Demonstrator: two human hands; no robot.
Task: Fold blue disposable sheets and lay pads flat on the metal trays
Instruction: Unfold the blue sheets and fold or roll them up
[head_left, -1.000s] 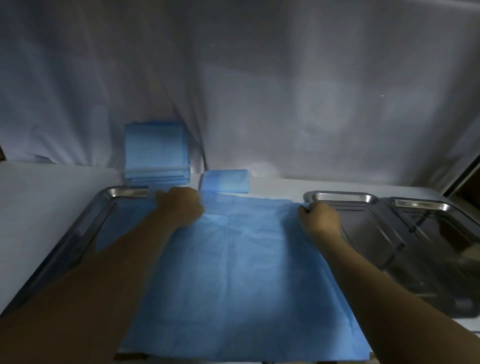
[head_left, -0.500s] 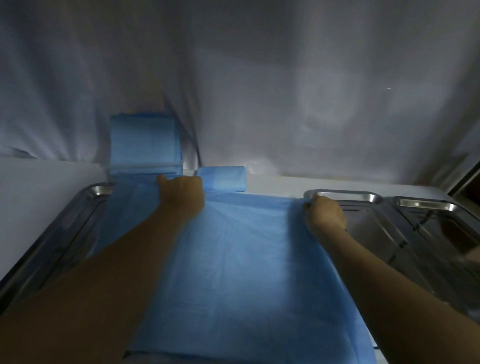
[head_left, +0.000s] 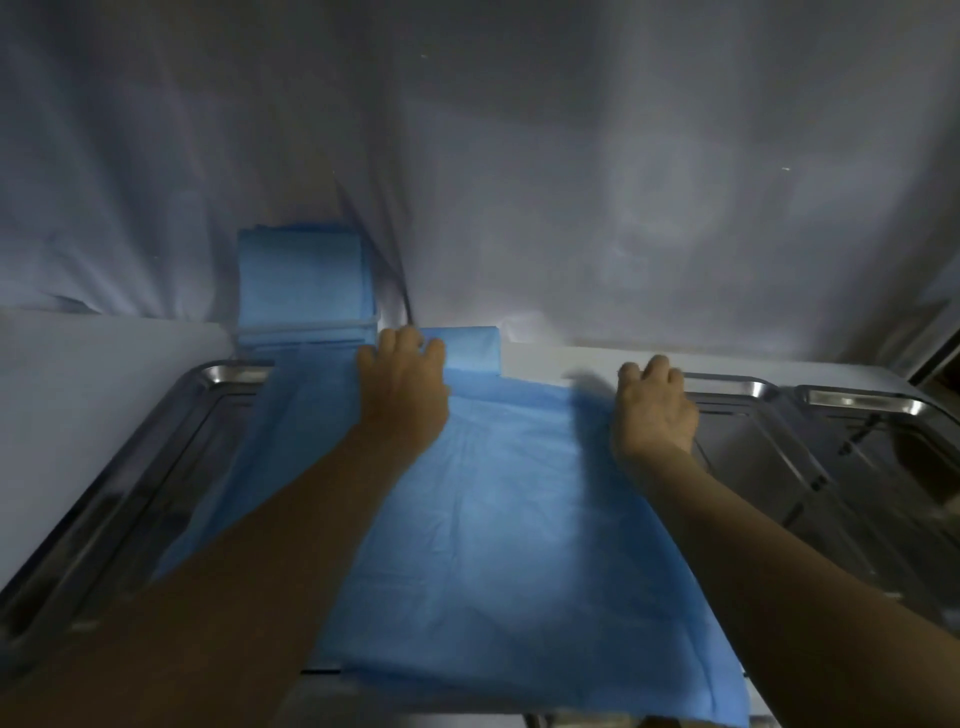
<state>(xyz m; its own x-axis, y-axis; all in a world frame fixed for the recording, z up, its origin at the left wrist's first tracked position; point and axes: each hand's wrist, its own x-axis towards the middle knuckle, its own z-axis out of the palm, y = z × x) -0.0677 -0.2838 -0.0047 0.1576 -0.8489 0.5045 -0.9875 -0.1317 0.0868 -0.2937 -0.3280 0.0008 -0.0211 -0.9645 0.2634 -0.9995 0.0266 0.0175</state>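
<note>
A large blue disposable sheet (head_left: 498, 519) lies spread over the big metal tray (head_left: 223, 371) on the left, its near edge hanging over the table front. My left hand (head_left: 402, 389) is at the sheet's far edge, fingers curled over it beside a small folded blue pad (head_left: 475, 348). At the sheet's far right corner, my right hand (head_left: 654, 410) grips with curled fingers, next to the rim of the middle tray (head_left: 732, 387). The fingertips of both hands are hidden or blurred.
A stack of folded blue sheets (head_left: 304, 280) stands against the white draped backdrop behind the left tray. A third metal tray (head_left: 862, 402) sits at the far right. White table surface (head_left: 104, 374) shows to the left.
Both hands have pushed away from me toward the backdrop, carrying the sheet's far edge with them. The left hand now reaches the small folded pad.
</note>
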